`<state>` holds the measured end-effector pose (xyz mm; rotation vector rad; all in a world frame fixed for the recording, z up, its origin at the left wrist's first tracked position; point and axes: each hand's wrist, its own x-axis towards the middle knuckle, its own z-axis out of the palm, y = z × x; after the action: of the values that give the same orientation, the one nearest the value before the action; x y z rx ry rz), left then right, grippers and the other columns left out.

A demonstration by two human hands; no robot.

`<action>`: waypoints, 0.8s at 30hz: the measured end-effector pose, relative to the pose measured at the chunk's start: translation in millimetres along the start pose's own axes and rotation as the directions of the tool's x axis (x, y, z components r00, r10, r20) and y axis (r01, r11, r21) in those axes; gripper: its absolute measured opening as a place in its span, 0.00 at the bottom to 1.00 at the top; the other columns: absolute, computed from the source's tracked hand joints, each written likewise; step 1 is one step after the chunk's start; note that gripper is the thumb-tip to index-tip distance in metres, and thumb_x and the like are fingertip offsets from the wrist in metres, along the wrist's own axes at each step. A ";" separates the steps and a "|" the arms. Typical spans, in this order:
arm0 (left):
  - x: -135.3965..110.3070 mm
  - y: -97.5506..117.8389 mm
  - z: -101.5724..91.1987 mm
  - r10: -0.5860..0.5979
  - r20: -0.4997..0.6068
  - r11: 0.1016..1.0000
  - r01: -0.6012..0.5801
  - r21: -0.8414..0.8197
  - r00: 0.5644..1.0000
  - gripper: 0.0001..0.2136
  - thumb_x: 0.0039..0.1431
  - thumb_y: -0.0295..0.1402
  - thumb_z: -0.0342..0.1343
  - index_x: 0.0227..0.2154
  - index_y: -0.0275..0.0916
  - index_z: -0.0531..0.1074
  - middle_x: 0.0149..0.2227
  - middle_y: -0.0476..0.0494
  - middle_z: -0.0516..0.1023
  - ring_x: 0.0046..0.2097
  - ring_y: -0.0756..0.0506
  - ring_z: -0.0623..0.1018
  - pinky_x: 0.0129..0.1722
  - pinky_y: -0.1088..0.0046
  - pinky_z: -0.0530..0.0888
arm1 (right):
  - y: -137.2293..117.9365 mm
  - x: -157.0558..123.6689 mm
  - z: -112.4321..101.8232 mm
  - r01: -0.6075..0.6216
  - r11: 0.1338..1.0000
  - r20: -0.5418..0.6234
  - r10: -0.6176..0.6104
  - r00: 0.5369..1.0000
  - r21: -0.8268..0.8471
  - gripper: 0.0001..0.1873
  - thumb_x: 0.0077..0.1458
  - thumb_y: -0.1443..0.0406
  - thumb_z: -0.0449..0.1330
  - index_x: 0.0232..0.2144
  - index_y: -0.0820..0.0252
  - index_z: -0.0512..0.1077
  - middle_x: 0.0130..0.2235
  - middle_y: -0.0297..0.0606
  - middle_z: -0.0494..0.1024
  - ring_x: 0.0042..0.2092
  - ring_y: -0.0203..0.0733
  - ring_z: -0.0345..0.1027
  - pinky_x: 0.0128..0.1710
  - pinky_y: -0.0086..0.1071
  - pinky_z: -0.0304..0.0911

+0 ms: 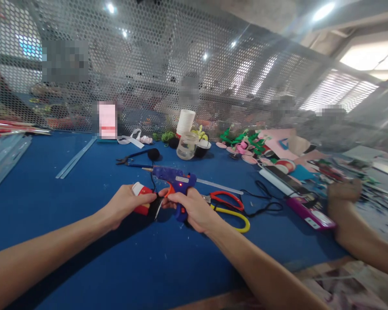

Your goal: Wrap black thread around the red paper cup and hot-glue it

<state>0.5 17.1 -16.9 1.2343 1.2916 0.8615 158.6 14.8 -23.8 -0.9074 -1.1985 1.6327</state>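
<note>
My left hand (124, 202) is closed around a small red-and-white paper cup (141, 189) tipped on its side. A black covering (154, 206) shows at the end of the cup nearer my right hand. In my right hand (197, 211) is a blue glue gun (166, 173), gripped by its handle, with a small red light lit. Its nozzle points left, above the cup and apart from it. From its back sticks a clear glue stick (220, 186). My right fingertips reach close to the black covering; whether they touch it I cannot tell.
Scissors (234, 224) with red and yellow handles lie just right of my right hand. Behind are pliers (129, 159), a clear jar (186, 146), stacked paper cups (185, 120) and a lit phone (107, 120). Another person's hand (344, 193) rests at the right, past a purple tool (310, 213).
</note>
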 end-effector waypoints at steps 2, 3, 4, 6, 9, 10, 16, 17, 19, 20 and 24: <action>-0.7 -0.3 -0.8 0.004 -0.009 1.000 -0.004 0.002 1.000 0.11 0.37 0.38 0.58 0.18 0.35 0.66 0.17 0.52 0.69 0.21 0.51 0.68 0.23 0.76 0.62 | -0.7 0.1 -0.6 0.013 0.998 0.006 -0.013 1.000 -0.056 0.08 0.40 0.69 0.53 0.26 0.65 0.71 0.23 0.34 0.71 0.27 0.33 0.65 0.33 0.31 0.61; -0.9 -0.6 -1.5 0.013 -0.015 1.000 -0.013 0.009 1.000 0.11 0.37 0.38 0.57 0.19 0.35 0.67 0.17 0.52 0.69 0.21 0.51 0.68 0.24 0.76 0.62 | -1.5 0.1 -1.2 0.025 0.995 0.001 -0.025 1.000 -0.095 0.08 0.41 0.69 0.53 0.27 0.65 0.71 0.23 0.34 0.72 0.28 0.33 0.65 0.33 0.31 0.61; -0.8 -1.0 -2.5 0.026 -0.020 1.000 -0.025 0.018 0.999 0.11 0.38 0.38 0.57 0.19 0.34 0.67 0.17 0.52 0.69 0.22 0.51 0.68 0.24 0.76 0.62 | -2.6 0.1 -2.1 0.041 0.990 -0.009 -0.043 0.999 -0.136 0.08 0.41 0.69 0.53 0.27 0.65 0.71 0.23 0.35 0.72 0.28 0.34 0.66 0.33 0.31 0.61; -0.2 -2.1 -5.2 0.058 -0.038 0.997 -0.056 0.053 0.998 0.10 0.38 0.38 0.56 0.20 0.34 0.68 0.17 0.51 0.69 0.22 0.51 0.68 0.23 0.76 0.62 | -5.7 -0.3 -4.8 0.076 0.975 -0.041 -0.087 0.995 -0.209 0.08 0.42 0.69 0.53 0.27 0.65 0.70 0.24 0.35 0.73 0.28 0.34 0.66 0.32 0.31 0.62; 0.7 -3.5 -10.0 0.099 -0.067 0.984 -0.088 0.157 0.993 0.11 0.39 0.38 0.55 0.18 0.34 0.67 0.16 0.53 0.67 0.20 0.53 0.65 0.20 0.77 0.59 | -12.1 -1.7 -9.8 0.104 0.961 -0.068 -0.125 0.990 -0.258 0.07 0.43 0.69 0.52 0.25 0.66 0.70 0.23 0.36 0.73 0.26 0.34 0.66 0.28 0.30 0.62; 0.9 -3.5 -11.3 0.104 -0.067 0.977 -0.089 0.192 0.992 0.11 0.39 0.38 0.55 0.18 0.34 0.67 0.16 0.53 0.66 0.19 0.53 0.63 0.20 0.77 0.58 | -14.2 -2.4 -11.1 0.112 0.956 -0.068 -0.135 0.989 -0.270 0.07 0.43 0.69 0.52 0.25 0.66 0.70 0.22 0.36 0.72 0.25 0.34 0.66 0.26 0.29 0.62; -0.4 1.3 -15.7 0.044 0.062 0.960 -0.060 0.274 0.997 0.09 0.38 0.35 0.54 0.16 0.33 0.67 0.15 0.53 0.64 0.19 0.54 0.62 0.19 0.78 0.58 | -17.8 -6.2 -12.0 0.152 0.925 -0.050 -0.181 0.982 -0.347 0.06 0.43 0.69 0.53 0.26 0.66 0.69 0.21 0.34 0.71 0.20 0.31 0.62 0.21 0.26 0.59; -0.7 2.1 -16.2 0.032 0.084 0.957 -0.055 0.286 0.996 0.08 0.38 0.35 0.54 0.16 0.33 0.67 0.15 0.54 0.64 0.19 0.54 0.62 0.19 0.78 0.58 | -17.5 -6.5 -12.0 0.144 0.922 -0.045 -0.172 0.984 -0.360 0.06 0.44 0.69 0.53 0.26 0.66 0.69 0.20 0.33 0.70 0.19 0.30 0.62 0.20 0.25 0.58; -0.6 2.9 -17.4 0.016 0.123 0.955 -0.052 0.293 0.992 0.07 0.37 0.34 0.54 0.16 0.33 0.67 0.15 0.54 0.64 0.19 0.54 0.62 0.20 0.78 0.57 | -17.7 -7.5 -12.7 0.130 0.910 -0.036 -0.157 0.987 -0.394 0.06 0.44 0.69 0.52 0.26 0.65 0.68 0.18 0.31 0.68 0.17 0.29 0.59 0.17 0.24 0.56; -0.3 2.8 -18.0 0.012 0.137 0.958 -0.051 0.283 0.990 0.07 0.37 0.33 0.54 0.17 0.34 0.67 0.15 0.54 0.64 0.19 0.54 0.62 0.20 0.78 0.57 | -18.6 -8.3 -13.4 0.125 0.902 -0.032 -0.151 0.988 -0.414 0.06 0.45 0.68 0.52 0.26 0.65 0.68 0.17 0.30 0.67 0.17 0.29 0.58 0.17 0.24 0.55; 1.9 2.0 -20.5 -0.007 0.086 0.973 -0.013 0.229 0.996 0.07 0.36 0.33 0.54 0.15 0.34 0.65 0.14 0.54 0.64 0.19 0.54 0.62 0.20 0.78 0.56 | -26.5 -13.6 -16.0 0.092 0.835 -0.025 -0.126 0.992 -0.543 0.08 0.46 0.63 0.53 0.25 0.64 0.68 0.14 0.28 0.62 0.16 0.29 0.55 0.16 0.24 0.54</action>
<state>-19.0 22.9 -12.6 1.4383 1.3474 0.6666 183.9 10.6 -1.8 -1.1980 -1.6801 1.1726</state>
